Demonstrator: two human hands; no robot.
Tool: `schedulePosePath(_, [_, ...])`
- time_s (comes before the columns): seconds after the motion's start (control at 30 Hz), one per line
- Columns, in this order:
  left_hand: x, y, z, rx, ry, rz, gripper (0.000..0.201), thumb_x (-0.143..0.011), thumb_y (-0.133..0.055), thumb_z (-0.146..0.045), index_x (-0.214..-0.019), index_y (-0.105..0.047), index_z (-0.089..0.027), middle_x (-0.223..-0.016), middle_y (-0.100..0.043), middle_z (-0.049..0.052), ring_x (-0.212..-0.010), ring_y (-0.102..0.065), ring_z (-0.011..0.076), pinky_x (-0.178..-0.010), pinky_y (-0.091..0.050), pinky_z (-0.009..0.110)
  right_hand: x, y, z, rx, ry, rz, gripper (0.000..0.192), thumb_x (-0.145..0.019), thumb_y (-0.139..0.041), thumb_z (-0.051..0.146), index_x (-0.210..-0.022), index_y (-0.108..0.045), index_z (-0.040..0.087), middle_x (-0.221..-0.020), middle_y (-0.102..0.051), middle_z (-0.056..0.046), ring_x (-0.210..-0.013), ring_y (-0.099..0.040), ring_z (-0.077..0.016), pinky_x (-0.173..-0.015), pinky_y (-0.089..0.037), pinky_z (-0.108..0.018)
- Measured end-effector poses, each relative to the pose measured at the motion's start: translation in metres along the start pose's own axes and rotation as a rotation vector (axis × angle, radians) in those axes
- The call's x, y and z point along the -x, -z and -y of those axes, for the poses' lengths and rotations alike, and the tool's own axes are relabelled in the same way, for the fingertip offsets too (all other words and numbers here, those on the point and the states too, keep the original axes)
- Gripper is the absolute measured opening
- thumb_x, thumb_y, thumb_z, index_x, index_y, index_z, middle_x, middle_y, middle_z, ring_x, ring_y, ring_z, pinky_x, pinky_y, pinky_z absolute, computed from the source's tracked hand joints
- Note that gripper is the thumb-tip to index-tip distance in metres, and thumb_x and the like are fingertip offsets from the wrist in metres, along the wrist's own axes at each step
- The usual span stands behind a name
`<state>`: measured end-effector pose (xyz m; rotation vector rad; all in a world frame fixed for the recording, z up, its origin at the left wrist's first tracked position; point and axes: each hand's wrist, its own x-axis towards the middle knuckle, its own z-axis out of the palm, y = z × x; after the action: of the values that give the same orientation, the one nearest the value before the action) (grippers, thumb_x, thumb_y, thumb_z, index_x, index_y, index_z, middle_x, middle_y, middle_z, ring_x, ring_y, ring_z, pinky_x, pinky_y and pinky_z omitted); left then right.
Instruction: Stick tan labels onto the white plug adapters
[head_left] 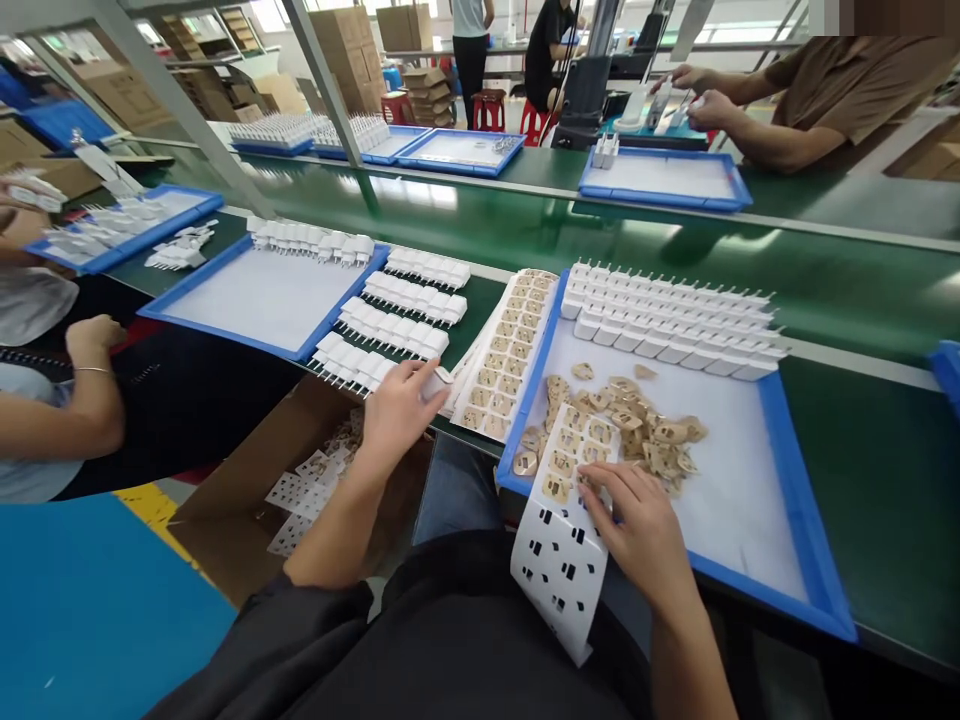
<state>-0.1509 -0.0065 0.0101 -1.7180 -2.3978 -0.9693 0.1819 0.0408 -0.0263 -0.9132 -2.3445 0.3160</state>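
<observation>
The left hand pinches a white plug adapter near the adapter rows. The right hand, fingers pressed together, holds a label sheet on the blue tray.

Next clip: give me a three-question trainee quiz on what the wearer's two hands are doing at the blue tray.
1. True or false: the left hand holds a white plug.
2. What does the right hand rest on?
A. a cardboard box
B. a label sheet
C. a red stool
3. Fill in: the loose tan labels lie in the blue ____, in front of rows of white plugs.

Key
1. True: its fingers close around one plug over the table edge.
2. B: the partly peeled sheet hangs over the tray's near rim.
3. tray
</observation>
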Motion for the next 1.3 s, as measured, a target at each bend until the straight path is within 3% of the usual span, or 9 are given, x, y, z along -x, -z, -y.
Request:
schedulePosePath(0.1, [-0.010,-0.008,0.023,-0.336,-0.036,0.075,0.034,-0.090,-0.062,-0.036,-0.119,-0.072,-0.021,-0.108,-0.070,0.013,-0.103,-0.062,0.0320,-0.083,-0.052,0.040,0.001,0.000,0.001,-0.007,0.001,-0.003,0.013,-0.098,-0.060,0.026,-0.108,-0.067,0.025,-0.104,-0.076,-0.006,-0.096,-0.069,-0.0257,-0.084,-0.048,-0.042])
schedulePosePath(0.2, [-0.012,-0.019,0.030,-0.450,-0.084,0.094,0.034,-0.090,-0.061,-0.033,-0.119,-0.071,-0.018,-0.106,-0.067,0.016,-0.102,-0.058,0.0348,-0.085,-0.050,0.045,0.001,0.001,0.002,-0.018,0.001,-0.007,0.013,-0.098,-0.060,0.025,-0.109,-0.067,0.025,-0.103,-0.076,-0.005,-0.094,-0.069,-0.0256,-0.083,-0.048,-0.041])
schedulePosePath(0.3, [-0.009,-0.022,0.024,-0.403,-0.093,0.014,0.041,-0.091,-0.062,-0.035,-0.128,-0.066,-0.017,-0.115,-0.064,0.018,-0.106,-0.057,0.0369,-0.087,-0.049,0.048,0.001,0.003,0.005,-0.027,-0.010,-0.005,0.013,-0.098,-0.060,0.024,-0.109,-0.066,0.025,-0.101,-0.076,-0.005,-0.092,-0.069,-0.0251,-0.082,-0.048,-0.041])
schedulePosePath(0.4, [0.001,-0.021,0.001,-0.150,-0.197,-0.019,0.033,-0.096,-0.059,-0.035,-0.124,-0.068,-0.020,-0.115,-0.066,0.014,-0.107,-0.059,0.0321,-0.093,-0.049,0.046,0.003,0.006,0.007,-0.044,-0.014,-0.003,0.014,-0.097,-0.062,0.027,-0.111,-0.065,0.024,-0.099,-0.075,-0.006,-0.093,-0.069,-0.0252,-0.083,-0.049,-0.041])
schedulePosePath(0.53, [0.022,-0.026,-0.045,0.251,-0.537,0.267,0.024,-0.097,-0.062,-0.034,-0.118,-0.071,-0.026,-0.113,-0.071,0.007,-0.106,-0.062,0.0244,-0.097,-0.050,0.040,0.007,0.010,0.009,-0.064,-0.022,0.045,0.024,-0.095,-0.067,0.033,-0.116,-0.062,0.024,-0.107,-0.075,-0.007,-0.099,-0.069,-0.0267,-0.087,-0.051,-0.044])
schedulePosePath(0.7, [0.045,-0.046,-0.076,0.264,-0.776,0.529,0.037,-0.093,-0.067,-0.046,-0.125,-0.070,-0.029,-0.136,-0.067,0.007,-0.128,-0.055,0.0311,-0.107,-0.043,0.046,0.012,0.019,0.014,-0.108,-0.057,0.133,0.027,-0.095,-0.066,0.032,-0.120,-0.061,0.024,-0.115,-0.074,-0.008,-0.106,-0.069,-0.0268,-0.091,-0.054,-0.045])
schedulePosePath(0.93, [0.054,-0.057,-0.076,0.211,-0.766,0.548,0.038,-0.099,-0.058,-0.048,-0.127,-0.070,-0.026,-0.136,-0.068,0.007,-0.129,-0.055,0.0303,-0.107,-0.039,0.046,0.009,0.016,0.028,-0.140,-0.131,0.090,0.005,-0.097,-0.063,0.024,-0.099,-0.067,0.022,-0.101,-0.075,-0.007,-0.097,-0.068,-0.0246,-0.088,-0.052,-0.043])
schedulePosePath(1.1, [0.053,-0.051,-0.078,0.163,-0.750,0.650,0.055,-0.096,-0.053,-0.062,-0.135,-0.064,-0.025,-0.145,-0.063,0.006,-0.138,-0.049,0.0325,-0.114,-0.032,0.049,0.007,0.016,0.035,-0.212,-0.185,0.102,0.008,-0.097,-0.060,0.018,-0.091,-0.063,0.022,-0.094,-0.071,-0.006,-0.094,-0.064,-0.0244,-0.087,-0.049,-0.041])
schedulePosePath(1.3, [0.049,-0.041,-0.080,0.196,-0.710,0.807,0.085,-0.079,-0.062,-0.078,-0.146,-0.055,-0.025,-0.155,-0.052,0.009,-0.147,-0.036,0.0393,-0.121,-0.021,0.055,0.008,0.030,0.031,-0.632,-0.283,0.142,0.006,-0.100,-0.056,0.026,-0.095,-0.059,0.025,-0.097,-0.066,-0.004,-0.096,-0.063,-0.0201,-0.086,-0.050,-0.034])
